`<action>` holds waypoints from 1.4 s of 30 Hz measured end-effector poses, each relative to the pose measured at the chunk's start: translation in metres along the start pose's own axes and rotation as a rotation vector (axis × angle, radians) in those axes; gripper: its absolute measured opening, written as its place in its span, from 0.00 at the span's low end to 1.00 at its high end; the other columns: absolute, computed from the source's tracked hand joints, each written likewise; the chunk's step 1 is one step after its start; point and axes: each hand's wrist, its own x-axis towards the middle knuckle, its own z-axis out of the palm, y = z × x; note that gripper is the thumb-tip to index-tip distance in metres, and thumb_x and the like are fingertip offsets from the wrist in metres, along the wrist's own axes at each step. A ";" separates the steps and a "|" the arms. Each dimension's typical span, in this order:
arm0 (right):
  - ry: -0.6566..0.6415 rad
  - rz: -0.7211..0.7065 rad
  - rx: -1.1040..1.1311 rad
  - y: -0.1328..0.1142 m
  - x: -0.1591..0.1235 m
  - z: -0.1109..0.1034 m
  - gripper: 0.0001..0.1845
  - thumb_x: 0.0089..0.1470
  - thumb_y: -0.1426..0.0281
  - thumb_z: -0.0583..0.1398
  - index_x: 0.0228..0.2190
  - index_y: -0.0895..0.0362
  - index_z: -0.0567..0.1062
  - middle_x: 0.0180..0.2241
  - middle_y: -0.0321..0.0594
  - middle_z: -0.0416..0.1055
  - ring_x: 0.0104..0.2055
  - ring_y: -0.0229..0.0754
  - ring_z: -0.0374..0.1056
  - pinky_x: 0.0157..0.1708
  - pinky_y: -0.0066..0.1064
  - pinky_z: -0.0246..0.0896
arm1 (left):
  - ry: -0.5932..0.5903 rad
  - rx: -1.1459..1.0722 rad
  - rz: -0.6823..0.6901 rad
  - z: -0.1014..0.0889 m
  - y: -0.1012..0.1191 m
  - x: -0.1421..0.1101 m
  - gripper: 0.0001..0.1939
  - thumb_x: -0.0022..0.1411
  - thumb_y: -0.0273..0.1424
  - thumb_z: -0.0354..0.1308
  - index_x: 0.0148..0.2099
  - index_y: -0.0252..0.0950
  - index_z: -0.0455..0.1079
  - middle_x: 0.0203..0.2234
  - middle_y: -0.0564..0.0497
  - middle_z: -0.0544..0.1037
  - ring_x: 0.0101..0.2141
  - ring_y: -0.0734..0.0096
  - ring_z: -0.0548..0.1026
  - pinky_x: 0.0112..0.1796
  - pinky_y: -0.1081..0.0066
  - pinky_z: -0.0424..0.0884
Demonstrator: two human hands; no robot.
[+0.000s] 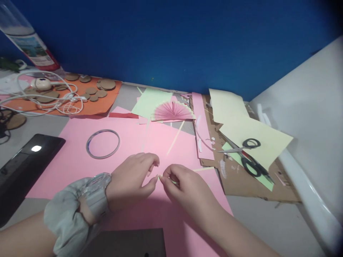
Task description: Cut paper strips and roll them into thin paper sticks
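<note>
Over the pink paper sheet (128, 139), my hands meet almost fingertip to fingertip. My right hand (187, 185) pinches a thin pale green paper strip (174, 182), mostly hidden by the fingers. My left hand (131, 178) has its thumb and curled fingers apart. Its thumb tip is beside the strip's end; whether they touch is unclear. Behind the hands lies a pleated pink paper fan (173, 111) with a pale yellow edge. A narrow pale yellow strip (176, 137) rests between the fan and my hands. A roll of tape (103, 144) lies flat to the left.
Scissors (250, 151) lie on the right among yellow paper sheets (257, 137) and cardboard (233, 178). At left are a black phone (32, 171), white cables (53, 103), cardboard discs (105, 84) on orange paper (107, 101), and a bottle (32, 43). A blue wall (171, 43) stands behind.
</note>
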 end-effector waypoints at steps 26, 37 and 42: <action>-0.170 0.008 0.317 0.001 -0.010 -0.021 0.13 0.62 0.62 0.47 0.30 0.54 0.64 0.26 0.30 0.66 0.28 0.35 0.62 0.26 0.26 0.49 | -0.064 -0.119 0.105 -0.005 0.002 -0.001 0.20 0.53 0.47 0.57 0.41 0.38 0.65 0.31 0.54 0.69 0.32 0.69 0.65 0.35 0.68 0.59; -0.218 -0.002 0.363 0.002 -0.012 -0.027 0.13 0.61 0.61 0.48 0.29 0.54 0.63 0.26 0.28 0.64 0.28 0.34 0.59 0.26 0.25 0.50 | -0.067 -0.007 0.133 -0.002 0.004 -0.003 0.14 0.56 0.42 0.57 0.41 0.38 0.66 0.33 0.53 0.69 0.36 0.66 0.65 0.37 0.66 0.58; -0.207 0.005 0.372 0.001 -0.013 -0.027 0.15 0.62 0.61 0.45 0.30 0.54 0.64 0.25 0.30 0.64 0.28 0.35 0.60 0.27 0.26 0.50 | -0.101 -0.108 0.214 -0.006 0.005 -0.002 0.08 0.62 0.35 0.52 0.37 0.38 0.69 0.30 0.52 0.68 0.35 0.70 0.65 0.38 0.69 0.59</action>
